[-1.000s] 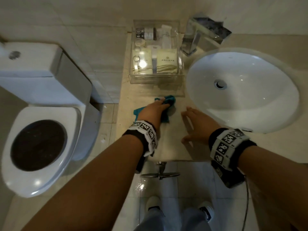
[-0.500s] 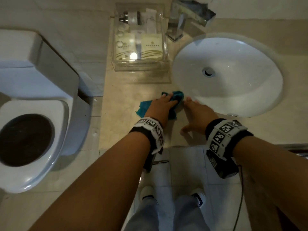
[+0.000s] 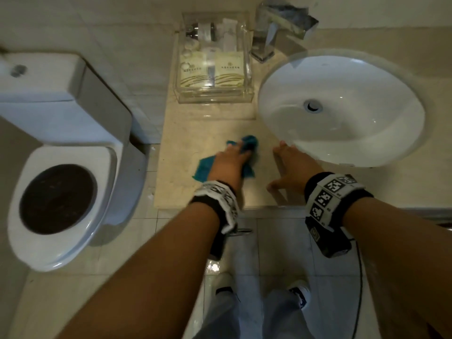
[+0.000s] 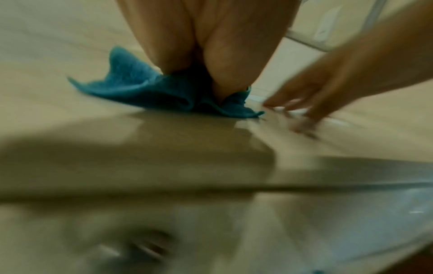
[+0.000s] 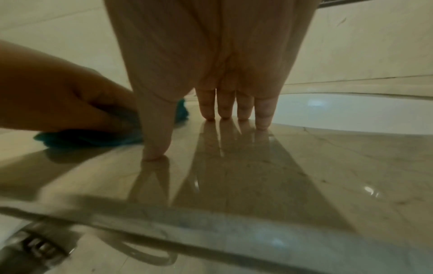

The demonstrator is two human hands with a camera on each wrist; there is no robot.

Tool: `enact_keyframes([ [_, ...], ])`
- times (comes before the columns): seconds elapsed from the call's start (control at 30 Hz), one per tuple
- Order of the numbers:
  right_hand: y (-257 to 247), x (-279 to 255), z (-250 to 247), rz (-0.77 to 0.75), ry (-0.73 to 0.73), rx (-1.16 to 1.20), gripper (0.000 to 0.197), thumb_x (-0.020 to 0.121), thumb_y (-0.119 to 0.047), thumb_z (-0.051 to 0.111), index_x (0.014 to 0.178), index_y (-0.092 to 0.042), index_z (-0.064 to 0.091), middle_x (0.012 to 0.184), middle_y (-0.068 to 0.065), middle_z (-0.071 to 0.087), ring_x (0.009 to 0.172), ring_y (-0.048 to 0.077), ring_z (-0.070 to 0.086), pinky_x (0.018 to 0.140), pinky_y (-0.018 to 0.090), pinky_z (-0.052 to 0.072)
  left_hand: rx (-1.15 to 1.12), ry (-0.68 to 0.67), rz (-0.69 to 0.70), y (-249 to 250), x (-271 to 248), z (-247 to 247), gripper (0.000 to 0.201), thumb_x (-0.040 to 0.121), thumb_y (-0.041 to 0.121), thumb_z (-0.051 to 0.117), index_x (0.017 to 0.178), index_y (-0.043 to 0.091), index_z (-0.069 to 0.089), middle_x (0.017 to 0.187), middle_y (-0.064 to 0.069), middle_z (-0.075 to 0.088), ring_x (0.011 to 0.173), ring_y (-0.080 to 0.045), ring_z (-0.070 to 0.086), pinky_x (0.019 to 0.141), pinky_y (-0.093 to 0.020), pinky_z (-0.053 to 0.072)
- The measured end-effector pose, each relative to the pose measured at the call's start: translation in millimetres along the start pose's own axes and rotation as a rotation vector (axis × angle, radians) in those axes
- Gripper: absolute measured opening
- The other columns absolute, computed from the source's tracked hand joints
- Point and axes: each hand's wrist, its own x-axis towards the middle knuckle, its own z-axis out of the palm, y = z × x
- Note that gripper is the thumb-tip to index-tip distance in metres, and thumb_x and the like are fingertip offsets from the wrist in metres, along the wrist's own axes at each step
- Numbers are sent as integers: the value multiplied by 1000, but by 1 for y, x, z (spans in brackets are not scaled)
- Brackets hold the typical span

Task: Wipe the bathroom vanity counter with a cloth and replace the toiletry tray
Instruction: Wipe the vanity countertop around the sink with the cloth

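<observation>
A teal cloth lies bunched on the beige marble counter, left of the basin. My left hand presses down on it with fingers curled over the fabric. My right hand rests flat on the counter beside the basin rim, fingers straight, holding nothing. The clear toiletry tray stands at the back of the counter against the wall, with bottles and sachets inside.
A white oval basin fills the counter's right side, with a chrome faucet behind it. The toilet stands to the left, below the counter's end. The counter's front edge runs just under my wrists.
My left hand has slid the cloth to the left, away from my right hand. The right hand stays flat by the basin.
</observation>
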Motion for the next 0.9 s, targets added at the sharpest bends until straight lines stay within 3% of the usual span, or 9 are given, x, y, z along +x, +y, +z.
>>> enact_keyframes([
  [0.13,4,-2,13,-1,-42,-34,123,60,-57,76,151,-17,4,159,6,-4,147,26,4,120,39,13,32,-70,97,36,-1,28,55,96,17,47,148,23,28,160,-4,4,147,-26,6,118,-40,8],
  [0.23,2,-4,11,24,-52,-56,127,59,-57,78,151,-17,1,159,5,-7,147,24,0,121,36,9,-86,-7,106,7,-1,23,52,97,9,44,146,24,34,159,-3,11,146,-26,13,118,-33,8],
  [0.3,0,-5,8,24,-62,-64,126,61,-56,78,150,-15,-1,159,6,-8,147,25,-2,119,34,8,-182,90,19,-24,-10,15,49,96,8,46,142,23,41,158,-4,19,142,-27,23,116,-29,11],
  [0.37,0,-6,8,27,-67,-54,126,61,-55,78,150,-14,-1,159,6,-8,147,25,-2,119,33,7,-251,199,-98,-54,-21,8,49,93,4,49,139,20,46,156,-6,24,140,-28,28,117,-31,14],
  [0.5,-1,-7,6,28,-75,-31,125,61,-51,80,150,-14,0,159,6,-8,147,25,-3,119,35,8,-128,133,-203,-65,-33,-1,59,90,-2,47,145,18,36,159,-6,12,145,-29,16,119,-39,9],
  [0.63,-1,-12,10,22,-39,-29,120,64,-52,77,151,-14,3,159,8,-5,147,25,0,120,34,8,-28,78,-1,-8,-27,14,52,95,13,48,144,23,37,158,-7,15,141,-32,24,116,-35,16],
  [0.73,-1,-15,10,4,12,-52,108,69,-55,71,150,-14,12,159,9,6,147,22,9,119,30,10,37,-58,119,38,-20,30,46,99,16,41,145,23,36,159,-7,11,145,-31,15,116,-39,16],
  [0.8,-3,-15,7,19,12,-61,106,70,-55,69,150,-14,13,158,8,10,146,22,12,119,31,12,42,-83,169,45,-15,32,47,99,14,40,145,22,36,159,-7,11,146,-28,13,117,-39,15],
  [0.9,-3,-19,5,37,14,-91,111,63,-57,75,149,-17,16,155,7,15,142,27,19,117,37,21,-100,-29,123,15,-15,22,47,98,16,46,143,22,40,157,-4,21,143,-24,23,115,-26,11],
])
